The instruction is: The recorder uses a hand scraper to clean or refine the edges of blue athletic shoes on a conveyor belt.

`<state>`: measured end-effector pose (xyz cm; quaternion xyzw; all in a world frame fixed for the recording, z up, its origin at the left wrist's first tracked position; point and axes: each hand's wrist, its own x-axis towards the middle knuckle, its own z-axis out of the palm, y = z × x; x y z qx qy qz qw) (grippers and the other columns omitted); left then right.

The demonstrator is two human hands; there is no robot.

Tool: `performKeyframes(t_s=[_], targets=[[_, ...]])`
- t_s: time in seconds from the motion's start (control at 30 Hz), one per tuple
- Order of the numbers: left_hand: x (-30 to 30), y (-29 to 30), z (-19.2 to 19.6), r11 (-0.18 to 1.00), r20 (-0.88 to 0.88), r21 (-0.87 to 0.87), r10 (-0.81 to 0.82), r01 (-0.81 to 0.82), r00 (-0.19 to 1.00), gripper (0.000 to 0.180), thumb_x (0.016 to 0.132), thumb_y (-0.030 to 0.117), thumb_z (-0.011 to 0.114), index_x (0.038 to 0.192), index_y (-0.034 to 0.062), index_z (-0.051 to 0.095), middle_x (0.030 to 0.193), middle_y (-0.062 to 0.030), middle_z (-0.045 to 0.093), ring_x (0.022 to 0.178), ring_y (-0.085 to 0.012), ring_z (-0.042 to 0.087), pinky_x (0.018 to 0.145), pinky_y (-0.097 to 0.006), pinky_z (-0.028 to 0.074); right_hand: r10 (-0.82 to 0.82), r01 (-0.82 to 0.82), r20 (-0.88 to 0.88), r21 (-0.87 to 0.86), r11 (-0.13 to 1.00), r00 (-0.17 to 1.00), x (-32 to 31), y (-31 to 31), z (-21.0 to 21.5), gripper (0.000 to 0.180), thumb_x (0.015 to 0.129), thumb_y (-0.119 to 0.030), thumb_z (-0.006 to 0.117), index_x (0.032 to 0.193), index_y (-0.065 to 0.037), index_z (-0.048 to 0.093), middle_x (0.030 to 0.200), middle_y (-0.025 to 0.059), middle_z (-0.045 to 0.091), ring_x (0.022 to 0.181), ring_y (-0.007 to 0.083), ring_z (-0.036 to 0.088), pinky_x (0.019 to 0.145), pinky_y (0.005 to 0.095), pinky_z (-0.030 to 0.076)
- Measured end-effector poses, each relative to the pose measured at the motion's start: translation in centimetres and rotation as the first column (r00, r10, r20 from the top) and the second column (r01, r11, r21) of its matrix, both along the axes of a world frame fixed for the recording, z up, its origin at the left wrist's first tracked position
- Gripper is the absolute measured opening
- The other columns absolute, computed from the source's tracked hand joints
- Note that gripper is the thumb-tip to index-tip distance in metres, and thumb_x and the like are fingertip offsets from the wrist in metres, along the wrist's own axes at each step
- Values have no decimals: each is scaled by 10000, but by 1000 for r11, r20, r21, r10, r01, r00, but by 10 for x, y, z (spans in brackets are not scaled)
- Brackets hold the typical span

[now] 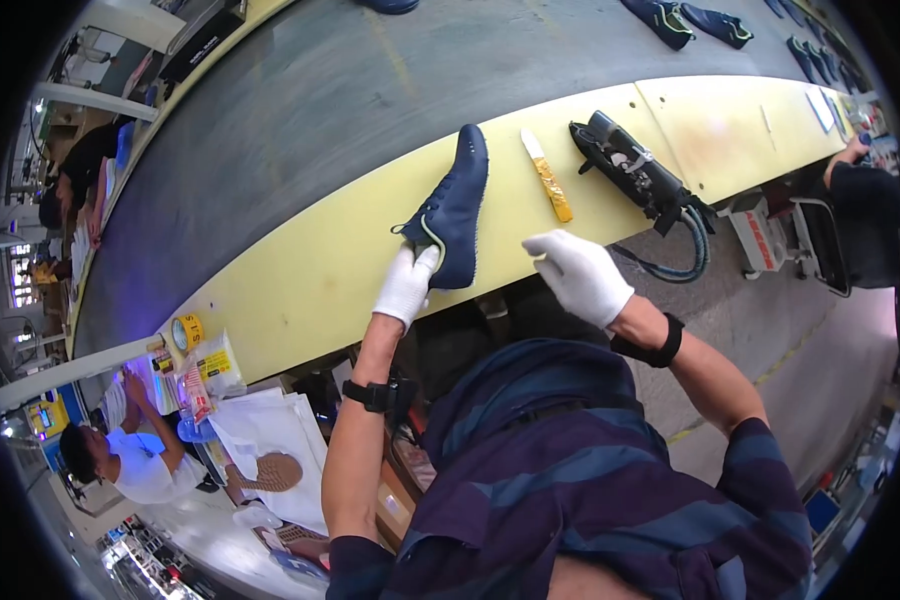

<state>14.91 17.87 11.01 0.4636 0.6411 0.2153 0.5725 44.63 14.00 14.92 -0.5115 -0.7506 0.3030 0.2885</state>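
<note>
A navy shoe (459, 220) with laces and a light green collar lining lies on its side on the pale yellow bench, toe pointing away from me. My left hand (407, 285), in a white glove, grips it at the collar, with the fingers partly hidden inside the opening. Over the bench's near edge hovers my gloved right hand (580, 275), its fingers extended and nothing held in them. Beyond it lies a flat tool (547, 178) with a yellow-wrapped handle and a white tip. Farther right rests a black device (630, 165) with hoses running off the edge.
Past the yellow bench (300, 270) runs a dark grey belt surface (370, 100) carrying more navy shoes (690, 22). A yellow tape roll (186, 332) and packets sit at the left end. Lower left is a brown sole (273, 472) on white sheets. Other people work at left and far right.
</note>
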Motion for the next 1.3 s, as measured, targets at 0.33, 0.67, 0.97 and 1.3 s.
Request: performKeyframes(t_s=[0.33, 0.67, 0.97, 1.3], targets=[[-12, 4, -15, 999, 95, -22, -31, 33, 995, 508, 1067, 426, 576, 1389, 35, 539, 1087, -61, 674, 751, -124, 634, 485, -273, 488, 85, -81, 34, -100, 992, 996, -8, -22, -11, 213, 951, -76, 641, 1149, -18, 694, 1082, 215, 720, 999, 420, 709, 880, 468, 581], [-7, -6, 7, 997, 143, -1, -75, 76, 987, 504, 1040, 379, 648, 1362, -2, 576, 1038, -89, 691, 797, -135, 686, 510, -273, 502, 103, -94, 50, -157, 983, 993, -8, -30, -15, 220, 952, -84, 636, 1155, -18, 689, 1089, 221, 712, 1002, 426, 705, 884, 474, 576], [48, -48, 0, 900, -391, 316, -163, 299, 906, 883, 841, 314, 880, 1525, -42, 451, 1439, -278, 591, 1378, -399, 562, 1155, -437, 453, 17, -20, -30, -105, 994, 999, -14, -20, -16, 426, 939, -19, 663, 1360, -26, 603, 1203, 236, 683, 1067, 442, 692, 906, 462, 573], [34, -70, -14, 782, -526, 506, -55, 364, 848, 721, 902, 315, 825, 1489, 39, 512, 1313, -201, 670, 1093, -373, 693, 939, -450, 551, -149, 143, 22, 166, 976, 989, 61, 24, 16, 299, 938, -7, 689, 1237, -13, 679, 1108, 207, 724, 1005, 399, 723, 875, 427, 586]])
